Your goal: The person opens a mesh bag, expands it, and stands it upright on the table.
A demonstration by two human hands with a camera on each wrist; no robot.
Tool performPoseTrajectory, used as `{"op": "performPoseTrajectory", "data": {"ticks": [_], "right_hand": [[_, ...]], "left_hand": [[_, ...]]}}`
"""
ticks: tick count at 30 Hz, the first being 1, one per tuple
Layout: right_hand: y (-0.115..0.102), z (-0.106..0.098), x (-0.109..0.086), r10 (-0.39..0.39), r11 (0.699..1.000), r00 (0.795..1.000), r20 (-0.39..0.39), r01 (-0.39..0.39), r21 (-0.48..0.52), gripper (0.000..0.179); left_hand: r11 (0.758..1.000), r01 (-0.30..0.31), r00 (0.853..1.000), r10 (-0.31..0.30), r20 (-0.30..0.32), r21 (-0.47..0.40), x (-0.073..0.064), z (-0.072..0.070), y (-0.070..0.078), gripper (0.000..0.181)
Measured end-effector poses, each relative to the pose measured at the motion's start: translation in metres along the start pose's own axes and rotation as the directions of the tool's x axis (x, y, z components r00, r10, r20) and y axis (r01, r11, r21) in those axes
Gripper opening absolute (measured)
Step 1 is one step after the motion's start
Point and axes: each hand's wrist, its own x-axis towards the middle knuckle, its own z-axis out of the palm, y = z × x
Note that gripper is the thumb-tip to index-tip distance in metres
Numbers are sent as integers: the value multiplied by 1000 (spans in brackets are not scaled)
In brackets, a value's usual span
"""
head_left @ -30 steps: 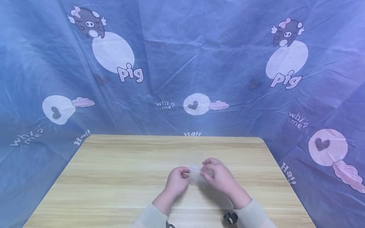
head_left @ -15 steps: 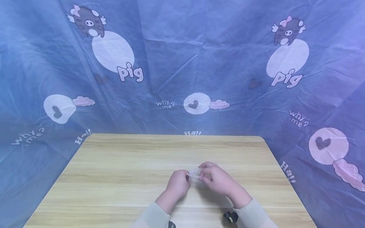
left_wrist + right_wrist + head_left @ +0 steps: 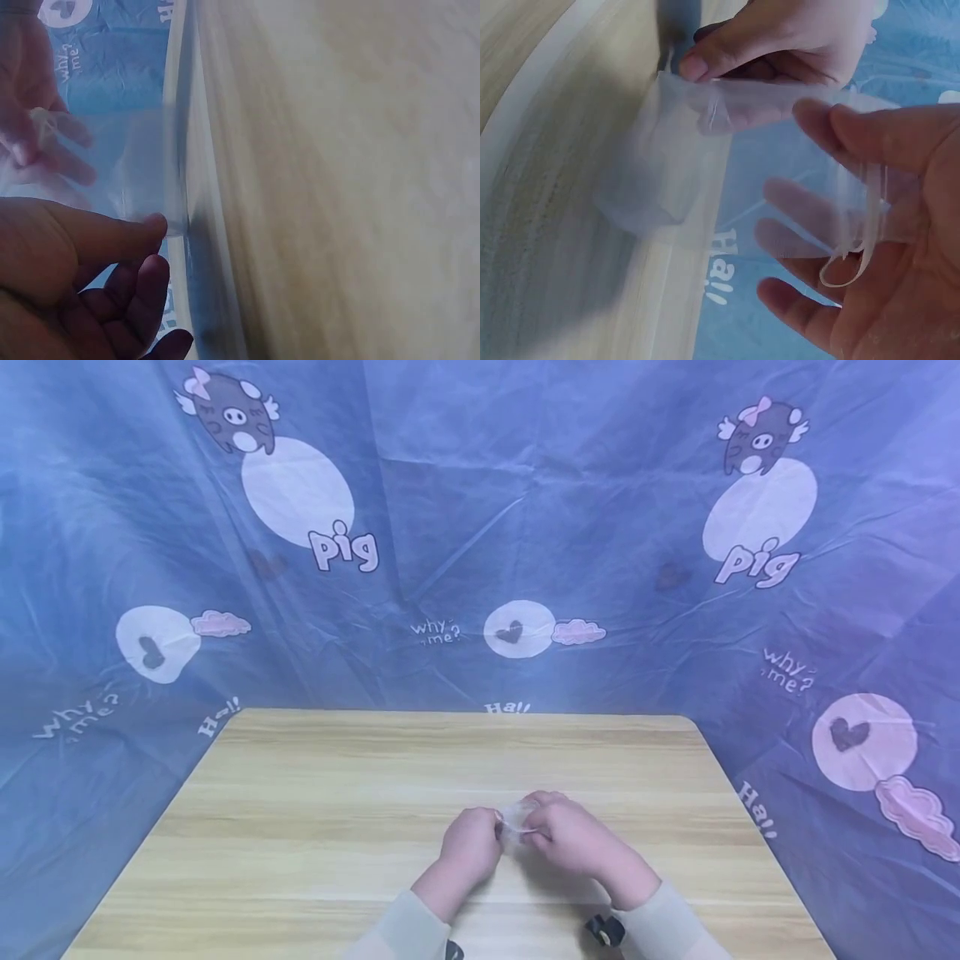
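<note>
A sheer, translucent pouch (image 3: pixel 664 169) with a thin white drawstring (image 3: pixel 872 217) is stretched between both hands above the table. My left hand (image 3: pixel 470 843) pinches one edge between thumb and index finger. In the left wrist view that thumb lies along the clear film (image 3: pixel 142 161), with the other fingers curled below. From the other side, my right hand (image 3: pixel 572 837) pinches the pouch near the string end. Some of its fingers show through the sheer material in the right wrist view, and the string's loop hangs by its palm.
The light wood-grain table (image 3: pixel 322 827) spreads out under both hands. Blue printed cloth (image 3: pixel 450 510) hangs behind it and along both sides. A small black device (image 3: pixel 604 931) sits by the right sleeve.
Both hands have come slightly nearer the front edge. The left hand has turned so its back faces up, and the pouch tilts and bunches more between the fingers.
</note>
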Motion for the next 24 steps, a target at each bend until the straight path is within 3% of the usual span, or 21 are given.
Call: {"op": "performPoseTrajectory", "data": {"ticks": [4,12,24], "right_hand": [[1,-1,0,-8,998,1000,17,6,69,13],[4,3,-1,7,1000,998,-68,-9,-25,3],[1,-2,-2,-4,999,991,-134,0,-34,16]], "left_hand": [[1000,17,1000,-17,21,4,1,0,-1,19],[1000,12,1000,-12,-11,0,1,-3,-4,18],[1000,6,1000,-6,-8,-24,-1,-2,-7,24]]}}
